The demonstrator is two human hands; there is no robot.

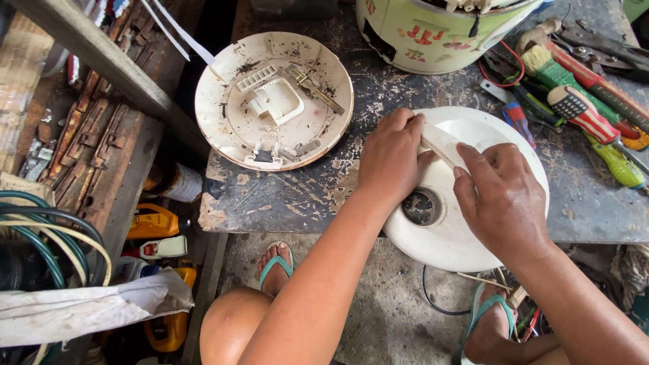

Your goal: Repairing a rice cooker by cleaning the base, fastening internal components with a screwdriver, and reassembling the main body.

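Two hands point(392, 159) point(500, 196) grip a strip point(439, 143) over the white lid point(473, 128).

White round lid point(466, 236) flat on bench edge, small pale strip point(439, 143) across its top

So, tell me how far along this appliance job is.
Done: the green housing is stripped, and its round base plate lies apart, inner side up, on the bench. In hand: the left hand and right hand hold a pale strip over the white lid. Left: all three parts are still separate, and the screwdrivers are still out.
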